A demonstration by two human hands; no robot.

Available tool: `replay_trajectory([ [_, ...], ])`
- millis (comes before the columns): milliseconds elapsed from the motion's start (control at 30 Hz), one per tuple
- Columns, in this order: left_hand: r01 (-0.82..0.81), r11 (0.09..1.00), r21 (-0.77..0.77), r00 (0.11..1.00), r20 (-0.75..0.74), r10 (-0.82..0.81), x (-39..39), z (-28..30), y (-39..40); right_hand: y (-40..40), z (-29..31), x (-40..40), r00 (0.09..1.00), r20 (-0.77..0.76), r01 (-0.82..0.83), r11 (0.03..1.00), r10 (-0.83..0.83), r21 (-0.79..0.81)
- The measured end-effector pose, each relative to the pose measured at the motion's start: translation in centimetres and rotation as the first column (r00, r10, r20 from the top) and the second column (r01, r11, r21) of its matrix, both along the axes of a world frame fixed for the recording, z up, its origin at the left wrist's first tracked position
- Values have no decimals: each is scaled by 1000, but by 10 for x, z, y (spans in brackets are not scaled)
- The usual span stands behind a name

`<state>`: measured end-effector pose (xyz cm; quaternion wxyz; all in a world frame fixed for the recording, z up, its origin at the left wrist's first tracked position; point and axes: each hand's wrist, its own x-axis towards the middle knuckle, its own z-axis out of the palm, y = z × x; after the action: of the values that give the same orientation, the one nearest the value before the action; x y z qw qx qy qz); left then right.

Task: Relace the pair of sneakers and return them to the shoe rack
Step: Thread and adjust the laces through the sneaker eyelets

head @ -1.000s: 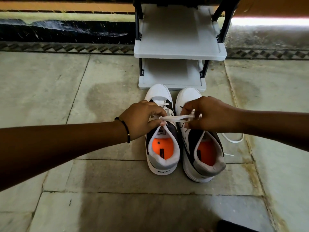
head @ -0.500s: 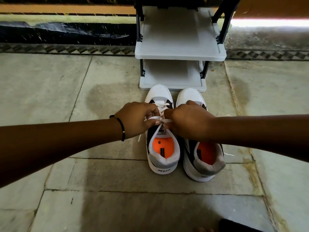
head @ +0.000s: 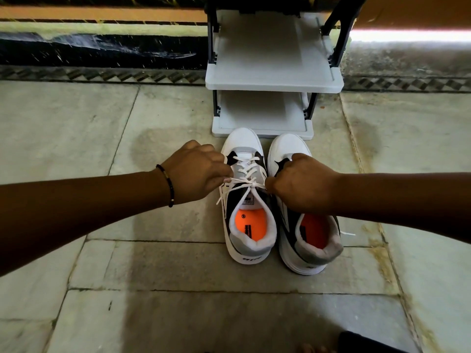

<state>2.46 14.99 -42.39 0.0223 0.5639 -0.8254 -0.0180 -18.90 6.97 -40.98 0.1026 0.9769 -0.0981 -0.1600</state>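
Two sneakers sit mid-frame below the shoe rack [head: 274,82]. Left hand [head: 195,169] & right hand [head: 303,184] each pinch the lace [head: 246,174] of the left sneaker [head: 248,200], cinching a knot. Right sneaker [head: 305,225] probably unlaced, partly hidden. Uneven pull could leave the knot loose

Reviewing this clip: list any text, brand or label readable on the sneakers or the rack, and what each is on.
No text can be read with certainty.
Heel of left sneaker: dark lettering, too blurred to read.
Heel of right sneaker: dark lettering, partly cut off, unreadable.
Tongue label of left sneaker: print too small.
Orange insoles: small dark marks, illegible.
Shoe rack: no text visible.
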Motion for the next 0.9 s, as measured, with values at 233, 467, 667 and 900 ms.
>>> replay_trajectory([
  [233,-135,977,168,965,-202,168,2,-8,9,0,1,2,972,79,203,956,-223,210],
  [467,-184,959,218,921,-302,245,-24,-6,2,4,4,16,797,97,384,623,-597,681],
  [667,-206,938,280,867,-392,308,-31,-11,-4,8,3,15,770,95,412,605,-631,682],
  [900,-231,924,305,779,-512,364,-31,-16,-4,10,4,14,815,133,378,692,-563,615],
])
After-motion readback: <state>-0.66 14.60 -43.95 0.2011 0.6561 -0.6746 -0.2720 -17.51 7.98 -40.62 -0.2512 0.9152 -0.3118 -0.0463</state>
